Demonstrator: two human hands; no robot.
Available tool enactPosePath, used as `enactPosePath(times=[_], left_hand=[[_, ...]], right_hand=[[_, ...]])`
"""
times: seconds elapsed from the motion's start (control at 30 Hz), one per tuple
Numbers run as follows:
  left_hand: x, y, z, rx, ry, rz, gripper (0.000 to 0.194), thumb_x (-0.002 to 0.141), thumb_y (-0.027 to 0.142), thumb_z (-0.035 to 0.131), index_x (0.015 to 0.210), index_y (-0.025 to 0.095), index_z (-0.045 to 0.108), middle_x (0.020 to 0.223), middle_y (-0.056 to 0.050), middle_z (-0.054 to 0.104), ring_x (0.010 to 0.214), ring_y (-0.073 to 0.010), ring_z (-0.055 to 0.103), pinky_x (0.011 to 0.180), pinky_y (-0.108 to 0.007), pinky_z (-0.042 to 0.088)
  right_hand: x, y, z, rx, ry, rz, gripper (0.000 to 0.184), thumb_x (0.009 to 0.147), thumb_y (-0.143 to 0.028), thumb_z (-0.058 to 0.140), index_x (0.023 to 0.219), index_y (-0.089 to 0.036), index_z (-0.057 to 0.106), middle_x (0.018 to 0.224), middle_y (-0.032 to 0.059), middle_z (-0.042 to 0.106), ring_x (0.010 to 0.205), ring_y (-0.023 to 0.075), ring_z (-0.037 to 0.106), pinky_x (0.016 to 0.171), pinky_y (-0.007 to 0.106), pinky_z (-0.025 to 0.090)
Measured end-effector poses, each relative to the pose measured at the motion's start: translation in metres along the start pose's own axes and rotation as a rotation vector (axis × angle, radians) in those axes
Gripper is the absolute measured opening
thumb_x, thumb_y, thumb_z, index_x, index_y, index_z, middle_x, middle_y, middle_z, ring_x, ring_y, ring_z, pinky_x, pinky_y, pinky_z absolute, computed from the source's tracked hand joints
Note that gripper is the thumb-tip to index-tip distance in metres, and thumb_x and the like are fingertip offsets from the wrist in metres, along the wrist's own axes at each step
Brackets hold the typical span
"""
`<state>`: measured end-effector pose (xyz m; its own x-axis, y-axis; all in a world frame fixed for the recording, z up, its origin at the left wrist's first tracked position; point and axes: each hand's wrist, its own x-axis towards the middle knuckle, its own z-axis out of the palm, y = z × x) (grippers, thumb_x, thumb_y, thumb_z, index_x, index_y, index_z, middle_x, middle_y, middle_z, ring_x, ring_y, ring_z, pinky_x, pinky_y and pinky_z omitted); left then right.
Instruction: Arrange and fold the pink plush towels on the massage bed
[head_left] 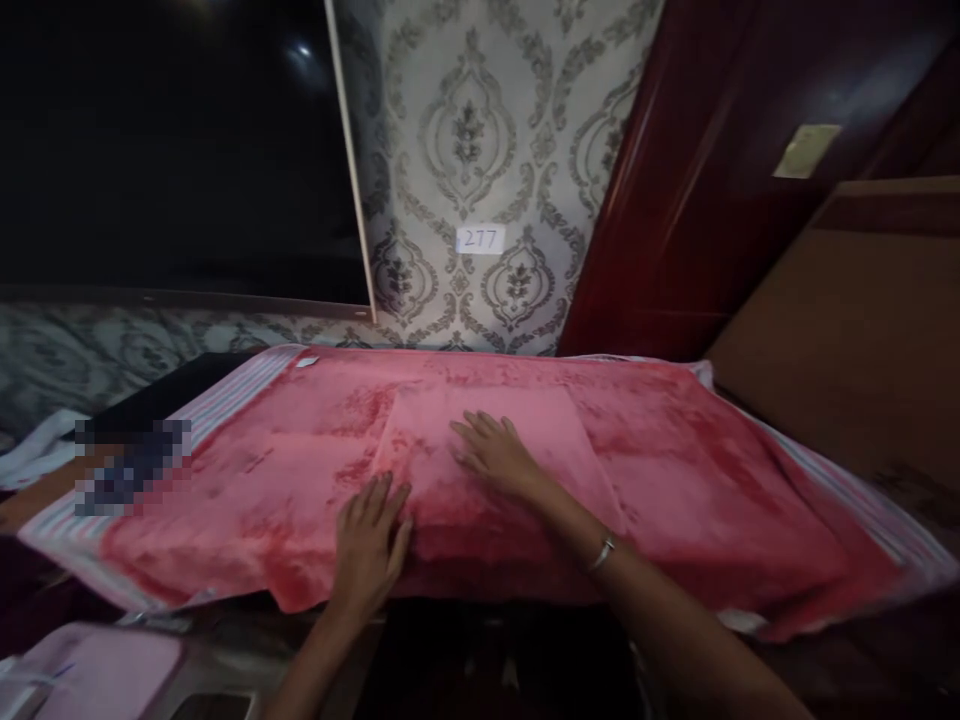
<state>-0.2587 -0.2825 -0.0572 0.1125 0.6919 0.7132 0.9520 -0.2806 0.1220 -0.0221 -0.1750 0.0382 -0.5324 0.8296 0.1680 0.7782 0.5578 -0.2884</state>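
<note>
Red-and-pink plush blanket (pixel 285 475), one, laid out flat with a striped border at its left and right ends and a small white tag (pixel 307 362) near its far left corner. At the blanket's middle, a paler pink rectangle (pixel 547 420); separate cloth or smoothed nap, cannot be told. Right hand (pixel 495 455), palm down on that rectangle, fingers slightly spread, silver-coloured bracelet (pixel 602 552) at the wrist. Left hand (pixel 371 535), laid on the blanket's near edge, fingers close together, thumb apart. Behind the blanket: damask-patterned wallpaper (pixel 465 110) bearing a paper label marked 277 (pixel 481 239). Behind and left of it: large black-screened television (pixel 180 150). Behind and right: dark red door or panel (pixel 690 180) with a yellowish plate (pixel 808 151). Just beside the blanket's right end: brown board (pixel 840 310), bounding that side. Before its near left corner: pale pink flat-topped item (pixel 120 670), partly cropped.
</note>
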Motion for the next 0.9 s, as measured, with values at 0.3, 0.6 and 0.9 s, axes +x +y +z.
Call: enactPosePath(times=[0.3, 0.6, 0.9], left_hand=[[0.065, 0.051, -0.013, -0.039, -0.097, 0.101, 0.047, 0.099, 0.033, 0.04, 0.143, 0.024, 0.055, 0.153, -0.011, 0.051, 0.145, -0.0307, 0.041, 0.121, -0.058, 0.022], [0.051, 0.054, 0.022, 0.118, -0.293, 0.071, 0.051, 0.098, 0.04, 0.04, 0.143, 0.022, 0.057, 0.155, -0.015, 0.047, 0.145, -0.0419, 0.036, 0.115, -0.072, 0.024], [0.085, 0.057, 0.004, 0.062, -0.433, 0.033, 0.053, 0.099, 0.043, 0.039, 0.144, 0.021, 0.056, 0.153, -0.015, 0.05, 0.143, -0.0361, 0.042, 0.116, -0.065, 0.03]], right_hand=[[-0.125, 0.065, 0.006, -0.065, 0.245, 0.353, 0.053, 0.101, -0.039, 0.044, 0.152, -0.026, 0.046, 0.162, 0.0109, 0.035, 0.151, 0.033, 0.026, 0.118, 0.06, 0.025], [-0.134, 0.076, 0.041, 0.003, 0.442, 0.325, 0.05, 0.101, -0.036, 0.044, 0.148, -0.024, 0.053, 0.16, 0.0068, 0.04, 0.153, 0.0292, 0.023, 0.122, 0.051, 0.028], [-0.143, 0.099, 0.051, 0.309, 0.634, 0.393, 0.059, 0.101, -0.049, 0.035, 0.15, -0.018, 0.048, 0.159, 0.013, 0.041, 0.147, 0.0254, 0.037, 0.121, 0.05, 0.03]])
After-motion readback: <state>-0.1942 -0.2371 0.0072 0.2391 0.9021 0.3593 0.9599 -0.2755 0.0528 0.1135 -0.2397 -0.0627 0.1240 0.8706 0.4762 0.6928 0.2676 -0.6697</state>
